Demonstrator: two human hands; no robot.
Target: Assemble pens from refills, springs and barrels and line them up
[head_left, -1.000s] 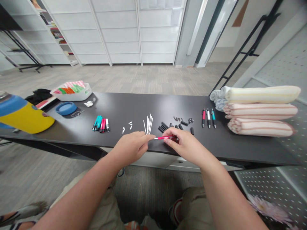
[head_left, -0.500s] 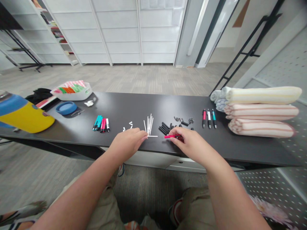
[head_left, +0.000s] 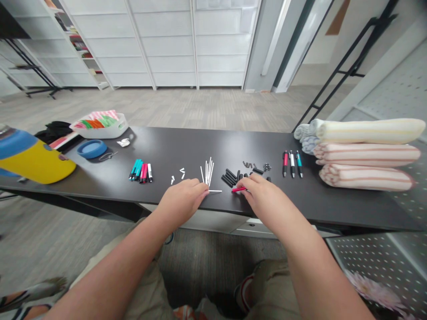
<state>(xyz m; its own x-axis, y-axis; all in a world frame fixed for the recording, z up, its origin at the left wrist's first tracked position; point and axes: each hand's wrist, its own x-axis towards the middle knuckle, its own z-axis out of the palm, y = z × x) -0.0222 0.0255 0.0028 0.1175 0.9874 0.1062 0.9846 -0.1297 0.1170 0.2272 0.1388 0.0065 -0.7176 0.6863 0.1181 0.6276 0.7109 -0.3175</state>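
My right hand point(head_left: 260, 193) is closed on a pink pen barrel point(head_left: 239, 189), held low over the black table point(head_left: 187, 149) beside a pile of black pen grips point(head_left: 230, 176). My left hand point(head_left: 183, 200) rests at the table's front edge, fingers pinched on the end of a thin white refill point(head_left: 215, 191) that lies flat on the table. Just behind it is a fan of white refills point(head_left: 207, 171). Small white tips point(head_left: 176, 175) lie to the left of them.
Three assembled pens point(head_left: 292, 163) lie at the right, near stacked rolled towels point(head_left: 363, 153). A cluster of teal, pink and white pen barrels point(head_left: 140, 171) lies at the left. Further left are a blue dish point(head_left: 91, 149), a white basket point(head_left: 100, 124) and a yellow-blue object point(head_left: 30, 160).
The white refill has come out of the pink barrel; my left hand drew it left and laid it on the table. My right hand moved the barrel slightly back toward the black grips.
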